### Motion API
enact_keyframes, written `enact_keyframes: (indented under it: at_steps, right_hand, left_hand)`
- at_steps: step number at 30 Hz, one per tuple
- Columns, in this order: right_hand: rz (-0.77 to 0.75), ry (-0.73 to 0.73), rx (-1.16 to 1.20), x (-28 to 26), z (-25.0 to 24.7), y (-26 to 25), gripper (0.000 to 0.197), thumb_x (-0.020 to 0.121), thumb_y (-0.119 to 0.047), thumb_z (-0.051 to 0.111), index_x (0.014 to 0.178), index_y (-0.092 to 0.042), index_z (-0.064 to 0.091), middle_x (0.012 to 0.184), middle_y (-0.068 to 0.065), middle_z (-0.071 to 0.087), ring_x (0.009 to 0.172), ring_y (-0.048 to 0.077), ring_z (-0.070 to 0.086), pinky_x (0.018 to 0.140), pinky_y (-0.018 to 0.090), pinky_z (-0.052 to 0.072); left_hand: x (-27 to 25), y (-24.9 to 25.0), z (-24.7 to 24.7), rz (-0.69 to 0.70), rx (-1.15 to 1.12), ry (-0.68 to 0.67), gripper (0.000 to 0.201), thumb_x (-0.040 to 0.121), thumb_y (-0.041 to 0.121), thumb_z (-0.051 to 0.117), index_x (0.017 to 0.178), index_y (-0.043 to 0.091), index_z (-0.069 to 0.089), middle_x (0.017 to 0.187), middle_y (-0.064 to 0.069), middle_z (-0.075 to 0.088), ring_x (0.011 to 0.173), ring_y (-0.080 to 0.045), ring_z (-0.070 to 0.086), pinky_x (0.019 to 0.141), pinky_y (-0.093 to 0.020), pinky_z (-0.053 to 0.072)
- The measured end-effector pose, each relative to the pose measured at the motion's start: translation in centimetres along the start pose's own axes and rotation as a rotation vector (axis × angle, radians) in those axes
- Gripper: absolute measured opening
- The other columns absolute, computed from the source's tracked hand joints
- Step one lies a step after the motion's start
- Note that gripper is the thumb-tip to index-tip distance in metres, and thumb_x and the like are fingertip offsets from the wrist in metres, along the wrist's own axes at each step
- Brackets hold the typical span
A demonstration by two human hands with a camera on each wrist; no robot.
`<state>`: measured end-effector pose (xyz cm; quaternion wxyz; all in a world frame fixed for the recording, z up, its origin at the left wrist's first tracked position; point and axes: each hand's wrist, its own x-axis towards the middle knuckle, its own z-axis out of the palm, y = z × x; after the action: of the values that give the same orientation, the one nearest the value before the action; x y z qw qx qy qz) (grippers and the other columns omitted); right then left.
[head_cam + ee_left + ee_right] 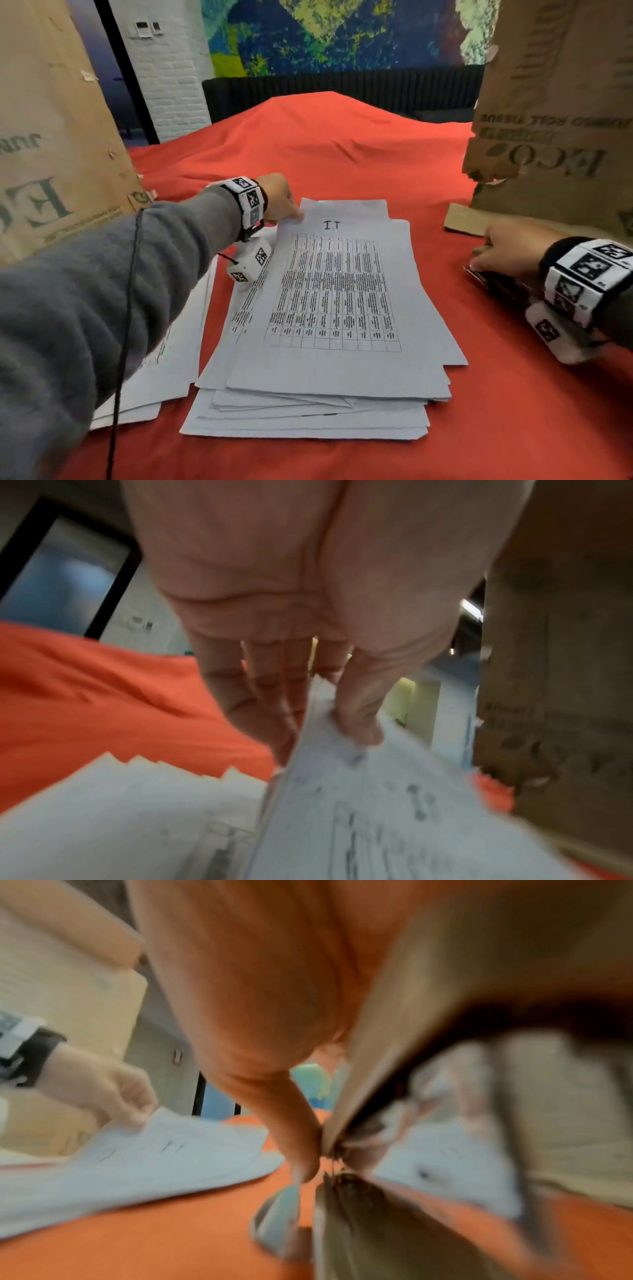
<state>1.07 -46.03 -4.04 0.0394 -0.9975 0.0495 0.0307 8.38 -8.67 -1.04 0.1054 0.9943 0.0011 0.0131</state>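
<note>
Pinching sheet (pixel 342 291) far corner, left hand (pixel 279 198); right hand (pixel 513 250) grips stapler (pixel 483 279).

The left grip (pixel 277 198) pinches the top sheet's (pixel 342 291) 11 o'clock corner. The right grip (pixel 510 250) holds a dark thing (pixel 496 284) at 3 o'clock.

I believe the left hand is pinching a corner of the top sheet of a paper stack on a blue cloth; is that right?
Not quite: the head view shows the cloth is red, not blue. The left hand does pinch the top sheet by a corner.
</note>
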Motion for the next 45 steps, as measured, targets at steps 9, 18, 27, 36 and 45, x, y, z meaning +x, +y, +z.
enact_keyframes:
  at_steps: [9,18,27,36,45]
  right_hand:
    - [-0.285,0.040,0.092,-5.1,-3.6,-9.0,0.040,0.082,-0.047,0.075,0.075,-0.008,0.072,0.075,0.010,0.073,0.073,0.028,0.067,0.067,0.034,0.055]
    - [-0.306,-0.116,0.039,-2.4,-0.2,-11.7,0.034,0.084,-0.043,0.080,0.088,-0.012,0.070,0.093,0.003,0.072,0.088,0.023,0.073,0.082,0.041,0.063]
    - [-0.354,-0.068,0.023,-0.7,0.8,-13.1,0.041,0.090,-0.048,0.073,0.081,-0.008,0.070,0.075,0.003,0.067,0.071,0.021,0.065,0.057,0.028,0.050]
    - [-0.341,-0.030,0.116,-0.1,1.8,-14.1,0.041,0.098,-0.035,0.067,0.067,-0.011,0.055,0.056,-0.012,0.046,0.051,0.010,0.045,0.045,0.023,0.035]
    - [-0.287,-0.038,0.213,2.2,1.2,-17.7,0.035,0.093,-0.035,0.069,0.072,-0.008,0.061,0.071,0.006,0.058,0.061,0.025,0.050,0.047,0.024,0.038]
  left_hand:
    - [-4.8,0.2,1.1,0.134,-0.096,-0.381,0.026,0.090,0.036,0.079,0.073,0.019,0.069,0.071,0.004,0.062,0.073,-0.015,0.057,0.073,-0.032,0.056]
    - [-12.0,4.0,1.7,0.467,0.292,-0.244,0.065,0.079,0.063,0.079,0.131,0.036,0.053,0.138,0.006,0.045,0.118,-0.020,0.053,0.099,-0.044,0.051]
    - [-14.3,5.7,2.7,0.563,0.476,-0.528,0.080,0.088,0.079,0.051,0.150,0.071,0.001,0.171,-0.007,0.014,0.146,-0.038,0.035,0.113,-0.058,0.036]
    - [-14.4,5.8,3.0,0.557,0.489,-0.539,0.081,0.091,0.077,0.048,0.153,0.067,-0.003,0.169,-0.008,0.018,0.149,-0.042,0.029,0.115,-0.062,0.032]
    - [-14.8,5.7,2.7,0.574,0.443,-0.524,0.081,0.093,0.073,0.049,0.156,0.063,-0.002,0.174,-0.008,0.005,0.155,-0.036,0.023,0.118,-0.056,0.030]
